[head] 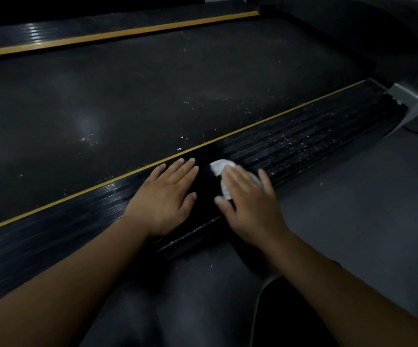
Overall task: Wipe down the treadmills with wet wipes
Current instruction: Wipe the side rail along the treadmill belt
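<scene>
The treadmill's dark belt (128, 96) fills the picture from 9 to 12 o'clock, flecked with white crumbs toward the centre. Its near side rail (315, 136), black and ribbed with a thin yellow stripe (265, 121) along the belt edge, runs from 8 o'clock up to 2 o'clock. It looks glossy on the 8 o'clock stretch and dusty with pale specks toward 2 o'clock. Grey floor (353, 209) lies at 4 o'clock, and a pale grey frame foot (413, 96) sits at the rail's 2 o'clock end. Near the centre, the left hand (165, 199) rests palm down on the rail, fingers straight and close together, thumb held apart. Just beside it at 3 o'clock, the right hand (250, 201) presses flat on the rail, fingers straight and slightly spread. The white wet wipe (219, 166) lies crumpled under those fingers, showing past the fingertips at 11 o'clock of that hand.
</scene>
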`<state>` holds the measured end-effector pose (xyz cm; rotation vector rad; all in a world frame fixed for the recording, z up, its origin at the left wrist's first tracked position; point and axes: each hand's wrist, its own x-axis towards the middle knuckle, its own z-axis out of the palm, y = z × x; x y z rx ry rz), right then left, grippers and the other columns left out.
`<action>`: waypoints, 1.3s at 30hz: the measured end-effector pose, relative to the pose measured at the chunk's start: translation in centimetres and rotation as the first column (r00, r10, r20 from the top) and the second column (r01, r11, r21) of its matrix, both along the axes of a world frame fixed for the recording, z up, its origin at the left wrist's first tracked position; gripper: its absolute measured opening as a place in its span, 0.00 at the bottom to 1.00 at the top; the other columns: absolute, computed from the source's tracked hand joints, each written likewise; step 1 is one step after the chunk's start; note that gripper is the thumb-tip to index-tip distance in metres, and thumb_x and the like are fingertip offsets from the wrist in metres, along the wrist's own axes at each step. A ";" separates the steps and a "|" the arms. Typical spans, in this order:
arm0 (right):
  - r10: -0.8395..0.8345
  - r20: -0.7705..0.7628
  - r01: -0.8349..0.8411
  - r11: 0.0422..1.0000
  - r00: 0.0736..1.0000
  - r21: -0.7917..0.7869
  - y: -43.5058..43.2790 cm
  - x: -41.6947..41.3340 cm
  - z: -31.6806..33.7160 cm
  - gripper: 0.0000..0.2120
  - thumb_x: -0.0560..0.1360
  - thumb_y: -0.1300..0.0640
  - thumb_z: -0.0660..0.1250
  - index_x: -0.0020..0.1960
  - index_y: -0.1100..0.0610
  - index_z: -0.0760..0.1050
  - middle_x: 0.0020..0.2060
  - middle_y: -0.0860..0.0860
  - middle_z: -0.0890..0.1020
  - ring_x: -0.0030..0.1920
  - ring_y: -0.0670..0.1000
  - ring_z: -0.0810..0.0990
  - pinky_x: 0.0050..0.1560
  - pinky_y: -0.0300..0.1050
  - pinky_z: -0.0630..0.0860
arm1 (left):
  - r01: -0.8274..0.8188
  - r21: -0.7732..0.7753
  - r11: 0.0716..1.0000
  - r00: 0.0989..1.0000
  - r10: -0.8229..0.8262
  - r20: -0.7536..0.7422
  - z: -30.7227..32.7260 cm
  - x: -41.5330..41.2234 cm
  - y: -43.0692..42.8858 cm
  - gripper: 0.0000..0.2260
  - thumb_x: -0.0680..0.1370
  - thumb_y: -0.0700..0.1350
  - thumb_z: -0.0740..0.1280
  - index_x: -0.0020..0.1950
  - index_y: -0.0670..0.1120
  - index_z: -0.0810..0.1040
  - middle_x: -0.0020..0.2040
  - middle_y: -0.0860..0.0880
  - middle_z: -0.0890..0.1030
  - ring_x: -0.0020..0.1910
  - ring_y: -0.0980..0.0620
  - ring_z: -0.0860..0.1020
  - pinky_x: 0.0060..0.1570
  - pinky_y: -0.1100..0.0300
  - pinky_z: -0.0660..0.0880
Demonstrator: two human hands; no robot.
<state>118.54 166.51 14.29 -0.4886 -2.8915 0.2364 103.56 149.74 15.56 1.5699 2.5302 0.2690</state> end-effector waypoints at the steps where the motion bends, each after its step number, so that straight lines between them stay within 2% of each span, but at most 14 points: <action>1: -0.069 0.007 0.069 0.998 0.998 0.008 1.2 -0.6 0.3 0.34 0.80 0.37 0.47 0.76 0.56 0.67 0.76 0.52 0.69 0.78 0.50 0.63 0.78 0.60 0.49 | 0.001 -0.005 1.000 1.000 -0.001 -0.002 0.0 0.0 0.0 0.35 0.77 0.63 0.37 0.83 0.51 0.49 0.82 0.55 0.46 0.81 0.56 0.43 0.78 0.55 0.39; 3: -0.157 0.043 0.157 0.988 0.987 -0.005 1.8 -2.5 1.0 0.37 0.78 0.35 0.42 0.77 0.56 0.66 0.77 0.51 0.67 0.79 0.50 0.59 0.79 0.59 0.46 | -0.004 -0.001 1.000 1.000 0.004 0.003 -0.1 0.1 0.0 0.35 0.77 0.63 0.37 0.83 0.51 0.49 0.82 0.55 0.45 0.81 0.56 0.42 0.78 0.55 0.40; 4: -0.147 0.048 0.148 0.989 0.988 -0.022 1.1 -3.2 1.2 0.38 0.78 0.35 0.41 0.77 0.57 0.66 0.77 0.52 0.66 0.79 0.50 0.59 0.79 0.59 0.46 | -0.004 -0.001 1.000 1.000 0.004 0.004 -0.1 0.1 0.0 0.35 0.77 0.63 0.37 0.83 0.51 0.49 0.82 0.55 0.46 0.81 0.56 0.43 0.78 0.55 0.40; 7: 0.005 0.052 -0.003 0.999 0.999 -0.050 -1.7 -2.3 0.8 0.37 0.79 0.35 0.43 0.78 0.57 0.63 0.78 0.52 0.65 0.79 0.50 0.58 0.79 0.59 0.47 | -0.001 0.005 1.000 1.000 0.001 0.005 0.0 0.0 0.1 0.35 0.77 0.63 0.37 0.83 0.51 0.50 0.82 0.54 0.47 0.81 0.56 0.43 0.78 0.56 0.40; 9: 0.031 0.050 -0.029 0.999 0.998 -0.031 -1.1 -1.1 0.6 0.36 0.79 0.36 0.44 0.79 0.56 0.63 0.78 0.51 0.64 0.79 0.49 0.58 0.79 0.59 0.47 | -0.003 0.004 1.000 1.000 0.003 0.007 0.1 0.0 0.0 0.36 0.77 0.63 0.37 0.83 0.51 0.50 0.82 0.54 0.46 0.81 0.56 0.43 0.78 0.55 0.40; 13: -0.144 0.076 0.146 0.989 0.987 -0.020 1.5 -3.3 1.1 0.39 0.78 0.34 0.39 0.79 0.55 0.62 0.79 0.51 0.63 0.80 0.49 0.55 0.79 0.58 0.44 | -0.009 0.001 1.000 1.000 0.010 -0.004 0.0 0.2 0.1 0.35 0.77 0.62 0.37 0.83 0.51 0.49 0.82 0.54 0.46 0.81 0.56 0.43 0.79 0.55 0.40; 18: 0.020 0.107 -0.015 0.999 0.994 -0.047 -1.3 -1.5 1.2 0.39 0.78 0.34 0.40 0.80 0.55 0.59 0.80 0.50 0.60 0.80 0.48 0.53 0.79 0.57 0.44 | -0.009 0.001 1.000 1.000 0.009 -0.002 0.1 0.1 0.1 0.36 0.77 0.62 0.37 0.83 0.51 0.49 0.82 0.55 0.46 0.81 0.57 0.43 0.78 0.56 0.39; 23: -0.177 0.131 0.181 0.983 0.975 -0.020 2.1 -3.4 1.7 0.38 0.79 0.34 0.40 0.80 0.55 0.60 0.80 0.50 0.61 0.80 0.49 0.53 0.79 0.57 0.43 | -0.011 -0.009 1.000 1.000 0.011 -0.002 0.2 0.2 0.1 0.36 0.77 0.62 0.37 0.83 0.51 0.50 0.82 0.54 0.46 0.81 0.56 0.43 0.79 0.53 0.42; 25: -0.111 0.118 0.117 0.992 0.987 -0.045 0.2 -4.2 1.8 0.40 0.77 0.33 0.40 0.79 0.56 0.62 0.79 0.51 0.62 0.80 0.50 0.54 0.79 0.58 0.45 | -0.013 -0.016 1.000 1.000 0.013 -0.006 0.2 0.2 0.1 0.36 0.77 0.62 0.37 0.83 0.51 0.50 0.82 0.54 0.47 0.81 0.56 0.44 0.79 0.54 0.42; 28: 0.024 0.125 -0.017 0.998 0.992 -0.053 -1.2 -2.5 1.1 0.40 0.77 0.33 0.40 0.80 0.54 0.59 0.80 0.50 0.60 0.80 0.48 0.52 0.79 0.57 0.44 | -0.016 -0.008 1.000 1.000 0.016 -0.007 0.1 0.2 0.2 0.35 0.77 0.62 0.37 0.83 0.51 0.51 0.82 0.54 0.47 0.81 0.56 0.44 0.79 0.54 0.41; 33: -0.125 0.122 0.132 0.990 0.985 -0.050 1.4 -4.9 1.7 0.36 0.79 0.34 0.42 0.79 0.54 0.61 0.80 0.50 0.61 0.80 0.49 0.53 0.79 0.58 0.45 | -0.015 -0.014 1.000 1.000 0.015 -0.011 0.2 0.2 0.2 0.35 0.77 0.62 0.37 0.83 0.51 0.48 0.82 0.54 0.45 0.81 0.57 0.42 0.79 0.55 0.39; 37: 0.016 0.134 -0.008 0.998 0.991 -0.054 -0.1 -3.1 1.5 0.39 0.77 0.33 0.40 0.80 0.54 0.58 0.80 0.49 0.60 0.80 0.48 0.53 0.79 0.58 0.45 | -0.017 -0.009 1.000 1.000 0.017 -0.003 0.2 0.2 0.2 0.35 0.77 0.62 0.37 0.83 0.51 0.49 0.82 0.55 0.46 0.81 0.57 0.42 0.79 0.55 0.40; 39: -0.029 0.127 0.033 0.999 0.991 -0.029 1.9 -2.8 1.5 0.36 0.79 0.34 0.43 0.79 0.53 0.60 0.79 0.48 0.62 0.80 0.47 0.54 0.78 0.58 0.45 | -0.016 -0.004 1.000 1.000 0.016 -0.005 0.2 0.2 0.2 0.35 0.77 0.62 0.37 0.83 0.51 0.50 0.82 0.55 0.46 0.81 0.57 0.42 0.79 0.56 0.39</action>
